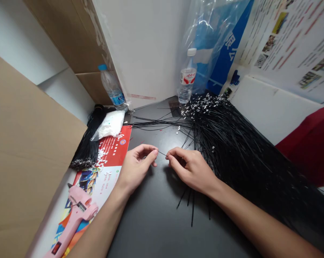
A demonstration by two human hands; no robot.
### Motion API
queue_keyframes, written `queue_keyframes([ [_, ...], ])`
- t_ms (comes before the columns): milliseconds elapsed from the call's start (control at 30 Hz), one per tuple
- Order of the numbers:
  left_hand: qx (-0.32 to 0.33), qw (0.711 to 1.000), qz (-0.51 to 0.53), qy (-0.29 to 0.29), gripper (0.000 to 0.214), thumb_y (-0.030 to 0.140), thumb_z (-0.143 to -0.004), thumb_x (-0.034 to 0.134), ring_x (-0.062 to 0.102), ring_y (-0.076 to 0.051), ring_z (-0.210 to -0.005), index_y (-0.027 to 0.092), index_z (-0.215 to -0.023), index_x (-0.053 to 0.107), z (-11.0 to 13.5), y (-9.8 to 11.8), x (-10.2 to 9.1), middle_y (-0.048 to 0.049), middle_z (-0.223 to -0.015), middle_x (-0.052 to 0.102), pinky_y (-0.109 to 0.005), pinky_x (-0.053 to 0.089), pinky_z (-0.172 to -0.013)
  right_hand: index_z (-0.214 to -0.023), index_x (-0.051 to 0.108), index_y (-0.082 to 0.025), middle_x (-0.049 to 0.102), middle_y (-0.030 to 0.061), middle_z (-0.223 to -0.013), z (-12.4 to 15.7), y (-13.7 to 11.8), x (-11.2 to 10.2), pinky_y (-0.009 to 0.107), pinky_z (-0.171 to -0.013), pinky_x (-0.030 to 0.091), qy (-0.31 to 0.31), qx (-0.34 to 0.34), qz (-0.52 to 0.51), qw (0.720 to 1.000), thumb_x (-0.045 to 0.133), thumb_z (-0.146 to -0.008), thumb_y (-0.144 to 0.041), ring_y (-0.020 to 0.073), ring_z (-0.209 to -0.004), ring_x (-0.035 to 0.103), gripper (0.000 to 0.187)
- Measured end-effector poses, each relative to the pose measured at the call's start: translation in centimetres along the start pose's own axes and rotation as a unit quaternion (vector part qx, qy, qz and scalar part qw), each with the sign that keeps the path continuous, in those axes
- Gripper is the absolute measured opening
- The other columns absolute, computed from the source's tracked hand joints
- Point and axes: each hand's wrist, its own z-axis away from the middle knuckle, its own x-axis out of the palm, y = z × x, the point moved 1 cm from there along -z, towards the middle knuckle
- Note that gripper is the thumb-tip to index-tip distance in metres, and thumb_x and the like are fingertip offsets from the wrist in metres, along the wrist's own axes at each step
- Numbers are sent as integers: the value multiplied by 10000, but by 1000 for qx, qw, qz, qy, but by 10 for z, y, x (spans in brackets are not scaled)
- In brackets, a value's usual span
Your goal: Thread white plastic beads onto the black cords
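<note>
A thin black wire [162, 153] stretches between my two hands above the dark table [151, 222]. My left hand [139, 165] pinches one end between thumb and forefinger. The wire's other part is pinched by my right hand [191, 166], a short gap away. Whether anything sits on the wire's end is too small to tell. Beside my right hand spreads a large heap of black wires [232, 143], many tipped with small white connectors [202, 104]. Left of my left hand, loose white connectors [101, 157] lie on a red and white printed sheet [113, 157].
A pink glue gun [78, 211] lies at the left, near a bundle of black wires [88, 139] and a plastic bag of white pieces [110, 124]. Two bottles stand at the back, one blue-capped [112, 87], one white-capped [187, 77]. A cardboard panel [24, 150] borders the left.
</note>
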Motion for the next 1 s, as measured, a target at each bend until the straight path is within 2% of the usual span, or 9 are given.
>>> queue_keyframes([
  [300,-5,1000,11,-24,210,356,-790,719,575,-99,-574,151,-810,678,2,4,0,8,-699,638,-236,468,-612,-736,609,-172,618,-17,-617,-2,-1,-6,226,-553,401,-83,82,-139,983,493,-901,-247,102,-550,519,216],
  [367,1,1000,4,-17,205,352,-785,721,579,-102,-572,153,-793,674,2,4,0,6,-703,641,-238,473,-605,-758,612,-174,634,-7,-647,-2,-1,-4,229,-555,408,-74,71,-118,988,506,-900,-253,108,-570,536,194],
  [500,13,1000,-21,-2,210,360,-780,724,596,-112,-573,154,-793,684,3,3,3,-7,-737,674,-242,492,-587,-913,641,-179,697,37,-873,0,-3,0,252,-650,462,6,-12,-43,999,593,-861,-247,136,-732,604,98],
  [567,12,1000,-28,-7,210,362,-786,717,606,-113,-574,154,-800,691,4,2,5,-13,-750,690,-242,505,-590,-926,645,-183,698,37,-903,0,-4,1,253,-681,470,31,-25,-37,999,596,-871,-242,140,-774,615,95],
  [767,3,999,-30,-17,208,359,-772,726,620,-117,-579,154,-798,703,8,4,10,-27,-782,717,-248,535,-591,-818,639,-174,650,2,-739,0,-4,3,205,-536,398,15,20,-95,995,545,-911,-253,100,-623,555,153],
  [1000,8,999,-32,-23,199,349,-779,727,634,-122,-590,158,-832,717,7,3,9,-36,-813,733,-255,546,-599,-802,638,-167,638,2,-713,0,-2,4,201,-537,405,13,48,-130,990,553,-890,-262,103,-621,556,155],
])
